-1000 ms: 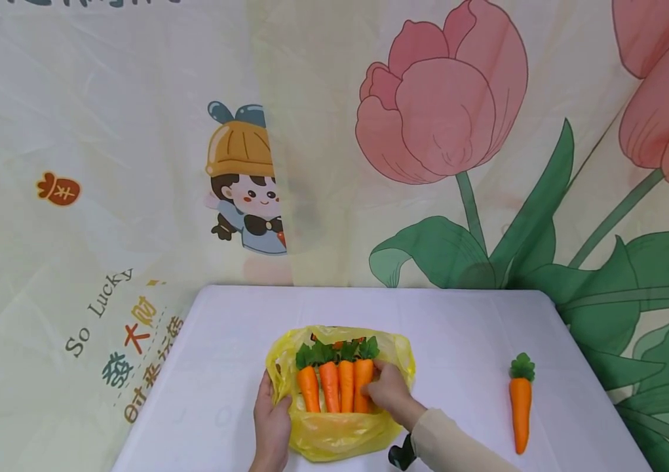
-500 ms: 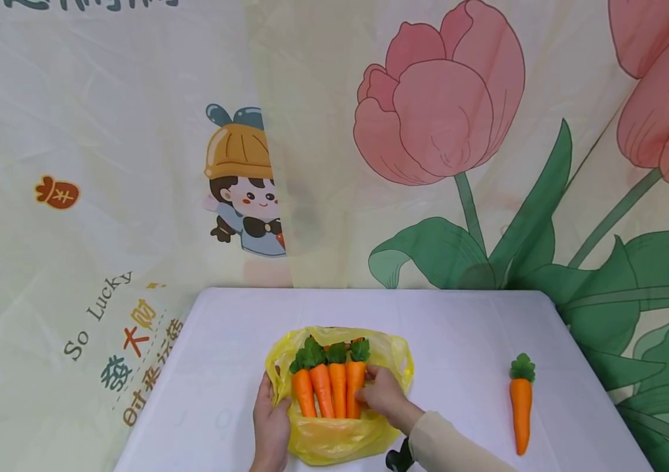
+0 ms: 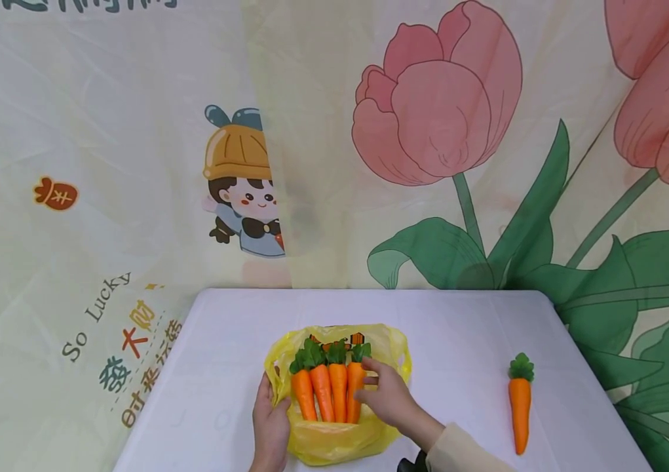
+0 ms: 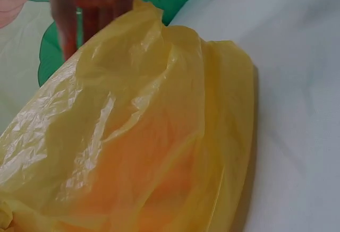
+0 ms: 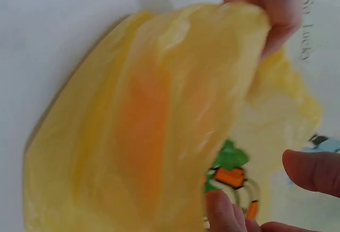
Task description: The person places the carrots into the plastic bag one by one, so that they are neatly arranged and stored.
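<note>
A yellow plastic bag [image 3: 334, 444] lies on the table with its mouth spread wide. Inside, several orange carrots [image 3: 321, 393] with green leafy tops lie side by side. My left hand [image 3: 269, 423] grips the bag's left edge, thumb on the near side. My right hand [image 3: 392, 398] is over the bag's right side, thumb and fingers apart beside the rightmost carrot [image 3: 355, 387]. In the right wrist view, the right thumb [image 5: 311, 171] stands well away from the fingertips. Orange shows through the bag wall [image 4: 154, 163] in the left wrist view.
One more carrot [image 3: 521, 413] lies alone at the right of the white table [image 3: 458, 341]. A black object [image 3: 412, 464] sits at the right wrist. Behind the table hangs a printed cloth [image 3: 322, 164] with tulips and a cartoon figure.
The carrots in the bag shift a little left and fan out, then stay put. My right hand loosens from the rightmost carrot and its fingers spread. The left hand keeps its grip.
</note>
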Motion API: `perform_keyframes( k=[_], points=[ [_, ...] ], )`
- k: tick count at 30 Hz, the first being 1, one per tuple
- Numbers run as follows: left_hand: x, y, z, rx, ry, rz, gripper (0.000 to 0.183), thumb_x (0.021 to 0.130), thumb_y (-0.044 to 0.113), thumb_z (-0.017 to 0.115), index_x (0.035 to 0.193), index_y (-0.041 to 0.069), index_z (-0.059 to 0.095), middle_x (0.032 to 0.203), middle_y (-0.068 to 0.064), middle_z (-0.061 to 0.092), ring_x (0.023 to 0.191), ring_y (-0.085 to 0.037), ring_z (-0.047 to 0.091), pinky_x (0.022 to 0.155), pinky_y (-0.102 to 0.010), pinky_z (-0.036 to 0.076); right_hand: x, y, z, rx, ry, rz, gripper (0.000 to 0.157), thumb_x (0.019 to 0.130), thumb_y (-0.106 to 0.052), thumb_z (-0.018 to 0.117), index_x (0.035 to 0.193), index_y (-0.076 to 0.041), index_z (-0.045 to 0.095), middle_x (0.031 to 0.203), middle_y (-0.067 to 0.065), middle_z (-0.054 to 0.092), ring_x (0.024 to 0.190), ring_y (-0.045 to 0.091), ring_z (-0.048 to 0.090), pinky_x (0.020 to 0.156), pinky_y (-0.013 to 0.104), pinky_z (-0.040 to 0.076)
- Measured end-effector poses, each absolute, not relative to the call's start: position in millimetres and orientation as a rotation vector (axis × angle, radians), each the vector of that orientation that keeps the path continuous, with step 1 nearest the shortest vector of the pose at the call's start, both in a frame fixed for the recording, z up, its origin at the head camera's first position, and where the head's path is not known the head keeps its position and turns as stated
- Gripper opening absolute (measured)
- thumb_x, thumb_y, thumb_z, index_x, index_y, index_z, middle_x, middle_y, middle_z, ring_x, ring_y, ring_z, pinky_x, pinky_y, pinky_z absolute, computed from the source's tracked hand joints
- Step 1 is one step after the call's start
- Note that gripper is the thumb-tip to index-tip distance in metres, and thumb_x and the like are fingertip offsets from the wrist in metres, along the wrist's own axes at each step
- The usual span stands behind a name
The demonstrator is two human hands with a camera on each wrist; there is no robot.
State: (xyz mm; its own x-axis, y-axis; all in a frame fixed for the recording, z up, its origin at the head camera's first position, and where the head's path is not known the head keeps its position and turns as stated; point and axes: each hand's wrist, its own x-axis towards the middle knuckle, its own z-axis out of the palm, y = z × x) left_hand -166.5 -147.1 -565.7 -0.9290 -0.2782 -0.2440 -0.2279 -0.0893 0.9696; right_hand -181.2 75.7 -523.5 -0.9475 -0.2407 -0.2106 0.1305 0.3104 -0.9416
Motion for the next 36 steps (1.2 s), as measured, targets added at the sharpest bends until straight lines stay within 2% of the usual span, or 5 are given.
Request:
perform_keyframes(
  k=[18, 24, 27, 31, 36],
  points=[
    [-171.9, -149.2, -560.8, 0.663, -2.083, -2.186, 0.079, 0.094, -0.014, 0.032, 0.161, 0.004, -0.004, 0.168, -0.014, 0.002, 0.153, -0.031, 0.005, 0.124, -0.05, 0.013, -113.9, 128.7, -488.1, -0.24, 2.63, -1.005, 0.089, 0.077, -0.05, 0.085, 0.149, -0.012, 0.049, 0.147, 0.01, 0.051, 0.125, 0.036, 0.055, 0.096, 0.062, 0.052],
    [-172.2, -151.3, -561.2, 0.701, -2.099, -2.2, 0.079, 0.094, -0.013, 0.034, 0.161, 0.005, -0.005, 0.168, -0.014, 0.001, 0.153, -0.033, 0.003, 0.124, -0.051, 0.012, -118.4, 180.2, -518.1, -0.028, 2.981, -0.507, 0.106, 0.07, -0.057, 0.086, 0.151, -0.002, 0.045, 0.149, 0.019, 0.048, 0.127, 0.039, 0.053, 0.098, 0.055, 0.053],
    [-170.7, -151.7, -562.8, 0.667, -2.087, -2.206, 0.079, 0.094, -0.015, 0.033, 0.161, 0.004, -0.005, 0.168, -0.016, 0.003, 0.153, -0.034, 0.004, 0.124, -0.051, 0.013, -125.1, 223.4, -536.0, 0.06, 3.103, -0.481, 0.108, 0.072, -0.052, 0.087, 0.148, 0.009, 0.041, 0.147, 0.031, 0.045, 0.115, 0.044, 0.059, 0.08, 0.046, 0.061],
    [-168.8, -152.6, -563.8, 0.636, -2.081, -2.195, 0.079, 0.094, -0.016, 0.033, 0.161, 0.003, -0.004, 0.167, -0.017, 0.003, 0.152, -0.036, 0.004, 0.124, -0.051, 0.014, -134.2, 284.2, -549.4, 0.179, 3.149, -0.561, 0.115, 0.077, -0.056, 0.082, 0.147, 0.019, 0.029, 0.146, 0.042, 0.035, 0.11, 0.053, 0.057, 0.075, 0.053, 0.06],
    [-170.2, -154.2, -563.0, 0.677, -2.072, -2.193, 0.078, 0.095, -0.016, 0.033, 0.161, 0.003, -0.004, 0.167, -0.016, 0.003, 0.152, -0.035, 0.004, 0.124, -0.051, 0.013, -146.4, 332.0, -545.3, 0.365, 3.059, -0.592, 0.128, 0.079, -0.064, 0.076, 0.146, 0.026, 0.014, 0.145, 0.048, 0.024, 0.123, 0.062, 0.041, 0.097, 0.069, 0.044]
  ],
)
